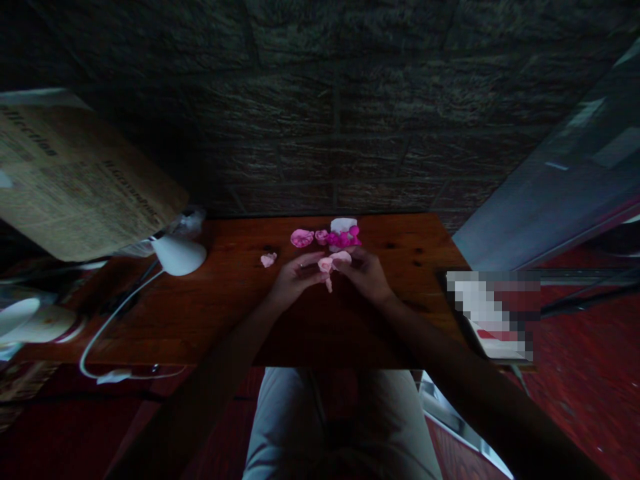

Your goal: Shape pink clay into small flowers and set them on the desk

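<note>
Above the wooden table, my left hand [294,277] pinches a pale pink rose [325,265] made of a soft, clay-like material, with a short stub hanging below it. My right hand [369,275] is closed on a thin pale pink petal [342,257] that touches or overlaps the rose's right side. Just beyond the hands lie a pink ruffled flower [302,238], a smaller pink flower [321,237] and a cluster of magenta pieces [345,237] by a white sheet [344,225]. A pale pink lump [269,259] rests left of my left hand.
On the left of the wooden table [200,320] stand a white cone-shaped lamp [180,255] with a cable, a printed paper bag [85,173] and a paper cup [45,325]. A dark brick wall [300,120] rises behind. A blurred-out item [493,317] sits at the right edge.
</note>
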`<state>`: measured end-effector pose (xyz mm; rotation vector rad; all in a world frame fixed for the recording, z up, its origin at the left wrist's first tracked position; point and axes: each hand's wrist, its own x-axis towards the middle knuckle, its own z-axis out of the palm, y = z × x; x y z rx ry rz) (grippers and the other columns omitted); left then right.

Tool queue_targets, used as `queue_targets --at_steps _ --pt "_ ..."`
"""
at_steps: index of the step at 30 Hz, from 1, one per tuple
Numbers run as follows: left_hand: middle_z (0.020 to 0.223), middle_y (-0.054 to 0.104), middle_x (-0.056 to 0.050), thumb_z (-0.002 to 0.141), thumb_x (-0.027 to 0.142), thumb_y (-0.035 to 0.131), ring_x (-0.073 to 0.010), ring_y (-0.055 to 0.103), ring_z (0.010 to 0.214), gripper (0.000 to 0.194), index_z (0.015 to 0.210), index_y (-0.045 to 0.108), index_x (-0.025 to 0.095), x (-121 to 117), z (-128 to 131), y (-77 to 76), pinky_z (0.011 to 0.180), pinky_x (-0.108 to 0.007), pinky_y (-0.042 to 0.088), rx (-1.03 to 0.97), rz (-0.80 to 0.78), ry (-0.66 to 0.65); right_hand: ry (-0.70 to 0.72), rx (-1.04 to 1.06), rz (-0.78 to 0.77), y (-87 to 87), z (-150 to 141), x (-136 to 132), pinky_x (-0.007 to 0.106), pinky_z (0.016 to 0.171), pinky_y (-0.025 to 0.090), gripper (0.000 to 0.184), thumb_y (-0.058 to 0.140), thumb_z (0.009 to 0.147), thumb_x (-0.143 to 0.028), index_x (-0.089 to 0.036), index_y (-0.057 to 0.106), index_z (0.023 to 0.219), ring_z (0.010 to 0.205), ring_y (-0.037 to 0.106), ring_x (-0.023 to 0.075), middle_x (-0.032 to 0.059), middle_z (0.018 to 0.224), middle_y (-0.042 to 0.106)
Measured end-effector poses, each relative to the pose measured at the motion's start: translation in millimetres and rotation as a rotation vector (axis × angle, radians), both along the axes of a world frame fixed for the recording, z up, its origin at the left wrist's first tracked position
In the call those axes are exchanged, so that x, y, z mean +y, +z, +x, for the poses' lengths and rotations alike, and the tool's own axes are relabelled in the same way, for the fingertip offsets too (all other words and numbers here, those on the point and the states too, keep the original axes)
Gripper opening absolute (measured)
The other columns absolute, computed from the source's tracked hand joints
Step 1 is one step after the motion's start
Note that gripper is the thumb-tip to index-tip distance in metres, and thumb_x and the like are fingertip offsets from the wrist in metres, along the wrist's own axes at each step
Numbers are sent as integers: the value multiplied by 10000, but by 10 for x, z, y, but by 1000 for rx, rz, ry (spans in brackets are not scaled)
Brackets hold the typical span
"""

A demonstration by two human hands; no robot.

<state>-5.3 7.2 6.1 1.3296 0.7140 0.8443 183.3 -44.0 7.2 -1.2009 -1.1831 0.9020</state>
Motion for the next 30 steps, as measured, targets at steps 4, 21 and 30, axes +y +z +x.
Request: queue_targets --at_steps 4,21,30 --pt "1134 772 -100 690 296 877 -235 734 993 447 1098 746 171 -21 18 30 815 -357 615 11 -7 17 10 28 -17 19 -11 -10 353 780 553 314 797 719 -472 -212 706 868 820 680 206 42 873 744" --pt "1085 793 -84 658 365 901 -245 755 941 485 1069 739 164 -49 41 42 751 -347 653 0 -33 106 6 164 -62 0 -20 2 366 812 566 336 867 657 -454 -211 752 860 818 710 203 34 868 776" --pt "1052 805 -80 667 347 889 -227 767 889 453 1053 740 163 -60 53 64 701 -312 660 -6 -24 132 50 138 -43 29 -34 -14 351 814 577 308 874 682 -445 -217 749 847 814 725 193 25 872 793"
